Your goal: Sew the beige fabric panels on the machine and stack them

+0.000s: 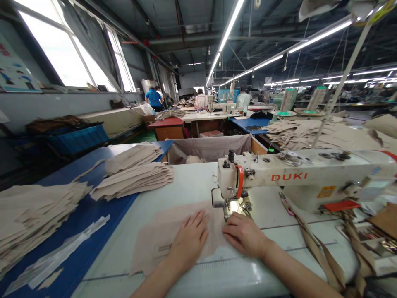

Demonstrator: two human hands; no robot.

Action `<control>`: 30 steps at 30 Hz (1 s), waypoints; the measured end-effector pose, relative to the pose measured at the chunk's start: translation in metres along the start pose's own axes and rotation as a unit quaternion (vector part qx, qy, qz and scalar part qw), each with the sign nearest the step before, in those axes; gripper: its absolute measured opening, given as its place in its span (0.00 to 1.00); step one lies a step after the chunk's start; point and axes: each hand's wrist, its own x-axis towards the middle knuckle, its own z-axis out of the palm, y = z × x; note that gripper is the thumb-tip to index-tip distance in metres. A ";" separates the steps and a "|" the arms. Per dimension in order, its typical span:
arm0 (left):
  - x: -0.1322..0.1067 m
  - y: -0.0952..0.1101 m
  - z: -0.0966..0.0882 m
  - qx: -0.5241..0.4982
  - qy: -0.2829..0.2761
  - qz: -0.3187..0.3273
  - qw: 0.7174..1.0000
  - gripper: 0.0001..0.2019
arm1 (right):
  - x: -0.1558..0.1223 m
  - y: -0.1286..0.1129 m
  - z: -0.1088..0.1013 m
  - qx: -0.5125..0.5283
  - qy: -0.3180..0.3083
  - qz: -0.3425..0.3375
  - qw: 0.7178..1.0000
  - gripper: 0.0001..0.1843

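Observation:
A beige fabric piece (151, 231) lies flat on the pale sewing table (186, 182), its right edge by the needle area of the sewing machine (266, 171). My left hand (190, 236) rests palm down on the fabric, fingers stretched out and slightly apart. Close to the lit presser foot (228, 211), my right hand (246, 235) has its fingers bent and pressed together at the fabric's right edge. The fingertips of that hand are partly hidden. A short slit-like strip (164, 247) shows on the fabric left of my left wrist.
Stacks of cut fabric (133, 180) lie at left, partly on a blue board (102, 223). Scissors (287, 205) and hanging tan straps (319, 256) are right of my right hand. A cloth-lined bin (214, 145) stands behind the table. A person in blue (153, 98) is farther back.

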 end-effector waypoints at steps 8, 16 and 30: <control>-0.048 -0.031 -0.034 0.016 0.148 0.003 0.989 0.18 | -0.010 -0.001 0.004 0.058 -0.015 0.026 0.998 0.13; -0.162 -0.183 -0.093 0.076 0.199 -0.377 0.902 0.21 | -0.014 0.004 0.008 0.055 -0.026 0.016 0.998 0.14; -0.182 -0.182 -0.101 0.090 0.159 -0.366 0.912 0.20 | -0.014 0.005 0.008 0.051 0.021 0.011 0.998 0.12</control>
